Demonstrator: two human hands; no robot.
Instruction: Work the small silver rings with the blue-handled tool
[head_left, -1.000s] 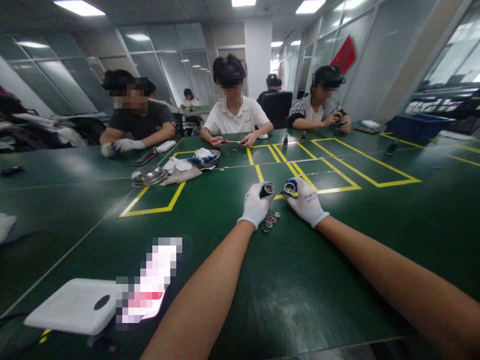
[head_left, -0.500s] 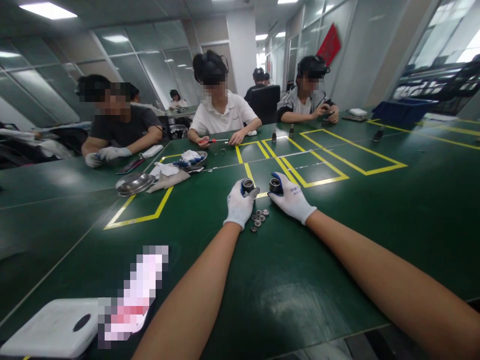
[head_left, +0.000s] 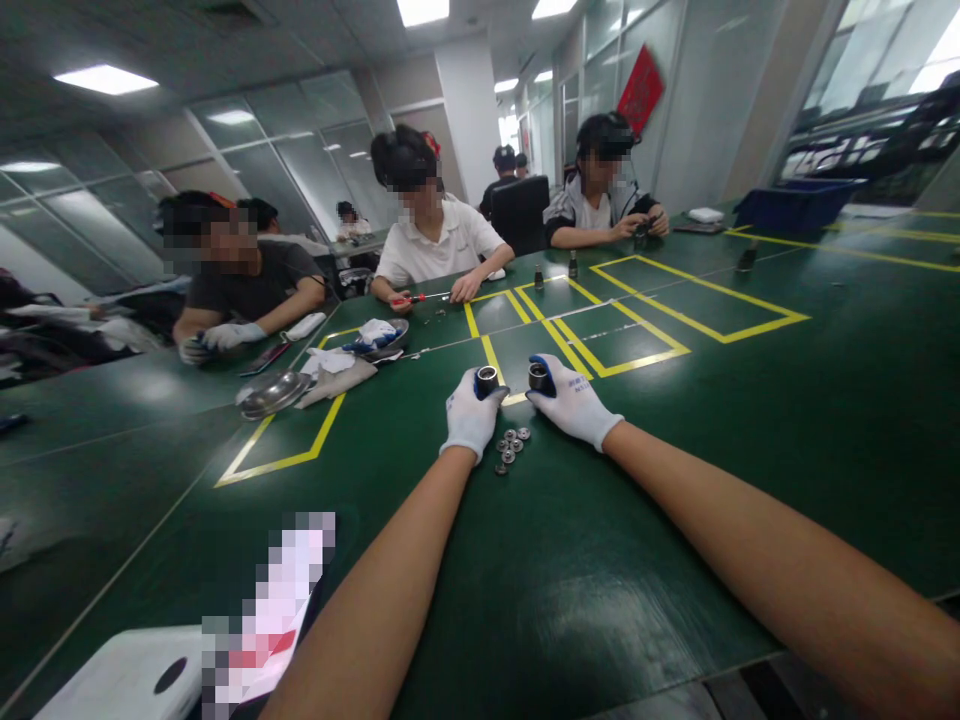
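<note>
My left hand [head_left: 470,415], in a white glove with blue palm, is closed around a short dark cylinder with a bright metal rim [head_left: 487,376]. A similar black cylinder with a hollow top [head_left: 538,375] is gripped between the thumb and fingers of my right hand [head_left: 574,400], also gloved. The two cylinders are apart, level with each other, their open ends facing up. Several small round metal discs [head_left: 513,442] lie on the green table [head_left: 570,560] just below and between my hands. What the cylinders belong to cannot be made out.
Yellow tape outlines [head_left: 637,362] mark the table ahead. Small dark cylinders [head_left: 538,277] stand beyond. Metal bowls [head_left: 274,395] and cloths [head_left: 337,380] lie left; a phone [head_left: 277,610] and a white device [head_left: 124,675] are near me. Co-workers sit opposite; a blue bin [head_left: 795,205] stands far right.
The camera view has tilted and shifted slightly, so the table and hands appear a little lower and further left. Both hands keep hold of their cylinders; the discs lie as before.
</note>
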